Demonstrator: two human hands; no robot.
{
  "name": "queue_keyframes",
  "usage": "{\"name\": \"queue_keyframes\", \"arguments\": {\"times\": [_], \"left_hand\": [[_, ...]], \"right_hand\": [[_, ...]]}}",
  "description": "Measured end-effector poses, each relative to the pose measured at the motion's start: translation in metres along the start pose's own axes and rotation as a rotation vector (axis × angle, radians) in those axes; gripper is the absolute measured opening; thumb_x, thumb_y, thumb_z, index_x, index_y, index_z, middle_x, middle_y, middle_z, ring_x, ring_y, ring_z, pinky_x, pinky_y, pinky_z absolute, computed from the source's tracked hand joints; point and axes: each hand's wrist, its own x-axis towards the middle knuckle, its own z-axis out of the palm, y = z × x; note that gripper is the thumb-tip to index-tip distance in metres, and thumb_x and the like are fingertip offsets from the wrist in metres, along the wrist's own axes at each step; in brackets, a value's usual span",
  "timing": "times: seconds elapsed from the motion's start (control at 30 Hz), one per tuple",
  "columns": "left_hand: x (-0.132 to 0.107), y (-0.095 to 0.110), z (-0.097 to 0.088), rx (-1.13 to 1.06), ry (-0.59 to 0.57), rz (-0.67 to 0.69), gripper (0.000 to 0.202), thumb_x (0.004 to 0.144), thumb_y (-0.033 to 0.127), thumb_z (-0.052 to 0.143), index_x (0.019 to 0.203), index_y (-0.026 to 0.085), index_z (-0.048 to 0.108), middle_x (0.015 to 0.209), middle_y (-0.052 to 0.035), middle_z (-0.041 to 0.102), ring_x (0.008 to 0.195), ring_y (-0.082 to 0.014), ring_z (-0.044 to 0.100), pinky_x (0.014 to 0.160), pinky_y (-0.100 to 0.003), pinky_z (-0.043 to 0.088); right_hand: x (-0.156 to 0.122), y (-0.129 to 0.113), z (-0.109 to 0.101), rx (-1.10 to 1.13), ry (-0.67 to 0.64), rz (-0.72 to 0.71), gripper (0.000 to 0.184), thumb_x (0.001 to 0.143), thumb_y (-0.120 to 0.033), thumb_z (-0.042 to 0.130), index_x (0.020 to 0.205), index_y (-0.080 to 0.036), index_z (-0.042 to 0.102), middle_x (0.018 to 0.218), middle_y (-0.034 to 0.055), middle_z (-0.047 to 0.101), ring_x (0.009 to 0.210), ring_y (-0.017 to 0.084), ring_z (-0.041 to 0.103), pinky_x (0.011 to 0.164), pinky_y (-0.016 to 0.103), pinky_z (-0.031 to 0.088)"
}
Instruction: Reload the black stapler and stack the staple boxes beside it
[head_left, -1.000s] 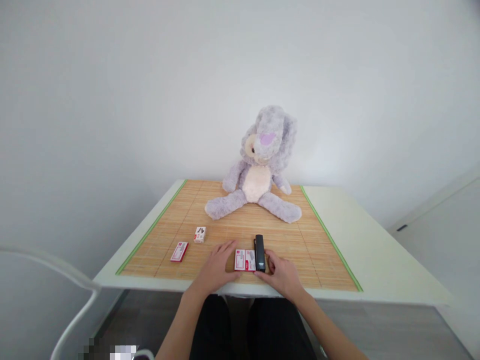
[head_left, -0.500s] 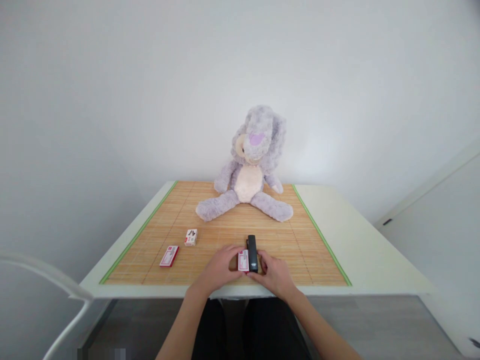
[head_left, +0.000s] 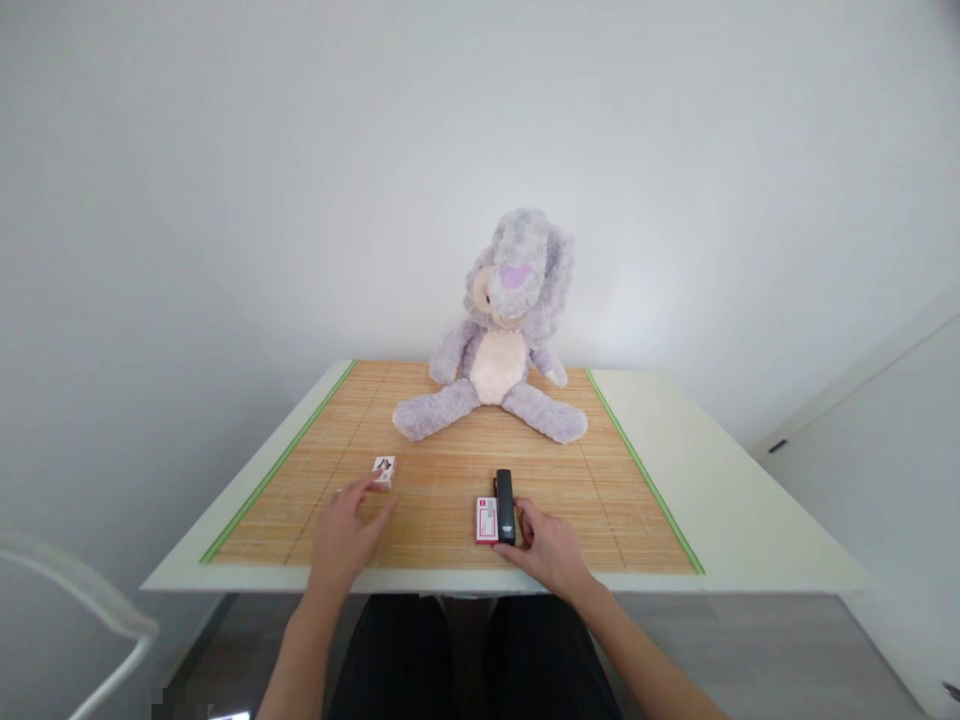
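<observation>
My right hand holds a black stapler by its near end, thumb at the bottom and fingers along its right side. Against the stapler's left side lies a small white box with red edges. My left hand is apart from them on the left, thumb and fingers spread, nothing seen in its grasp. Its fingertips reach to the near edge of a small white box with a dark picture; whether they touch cannot be made out. The other red-and-white box is hidden beneath that hand.
A bamboo mat with green edging covers much of the white table. Behind, a lilac plush rabbit sits against the wall with its legs spread. A white curved tube stands at the lower left.
My left hand has let go of the red-edged box beside the stapler and moved left over the other boxes. My right hand stays at the stapler.
</observation>
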Motion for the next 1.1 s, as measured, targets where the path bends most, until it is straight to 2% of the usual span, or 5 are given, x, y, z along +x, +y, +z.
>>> {"name": "queue_keyframes", "arguments": {"times": [0.13,0.3,0.5,0.83,1.1], "left_hand": [[0.002,-0.056,-0.027,0.151,0.084,-0.271,0.061,0.085,0.064,0.056,0.128,0.022,0.068,0.114,-0.0102,0.073,0.106,-0.0320,0.064,0.097,-0.044,0.049],[0.002,-0.063,-0.028,0.099,-0.149,-0.294,0.065,0.084,0.071,0.052,0.123,0.021,0.069,0.107,-0.0089,0.074,0.097,-0.0290,0.067,0.082,-0.036,0.050],[-0.008,-0.022,0.002,0.142,-0.122,-0.216,0.053,0.086,0.061,0.055,0.119,0.022,0.068,0.112,-0.0102,0.069,0.096,-0.0282,0.067,0.087,-0.038,0.049],[-0.039,0.101,0.079,-0.258,-0.120,-0.140,0.040,0.086,0.045,0.064,0.118,0.021,0.068,0.107,-0.0086,0.071,0.092,-0.0228,0.068,0.085,-0.035,0.051],[-0.049,0.118,0.087,-0.286,-0.132,-0.130,0.044,0.091,0.057,0.060,0.119,0.025,0.071,0.103,-0.0065,0.072,0.091,-0.0223,0.067,0.085,-0.035,0.050]], "right_hand": [[0.000,0.001,0.001,0.009,0.000,-0.004,0.066,0.079,-0.064,0.077,0.128,-0.026,0.057,0.072,-0.0046,0.064,0.065,0.018,0.062,0.058,0.027,0.026],[0.000,-0.001,-0.001,0.012,-0.004,0.003,0.065,0.079,-0.061,0.078,0.129,-0.027,0.056,0.070,-0.0052,0.062,0.064,0.018,0.061,0.057,0.026,0.025],[0.000,-0.002,-0.001,0.017,-0.006,-0.010,0.063,0.079,-0.060,0.078,0.126,-0.026,0.056,0.071,-0.0051,0.062,0.065,0.017,0.061,0.059,0.026,0.027],[0.001,-0.003,-0.002,-0.007,-0.005,0.000,0.061,0.078,-0.062,0.077,0.122,-0.025,0.056,0.072,-0.0049,0.064,0.065,0.017,0.062,0.058,0.026,0.026],[0.001,-0.003,-0.004,0.010,0.005,-0.041,0.058,0.080,-0.059,0.077,0.122,-0.025,0.055,0.071,-0.0052,0.064,0.065,0.017,0.063,0.059,0.026,0.028]]}}
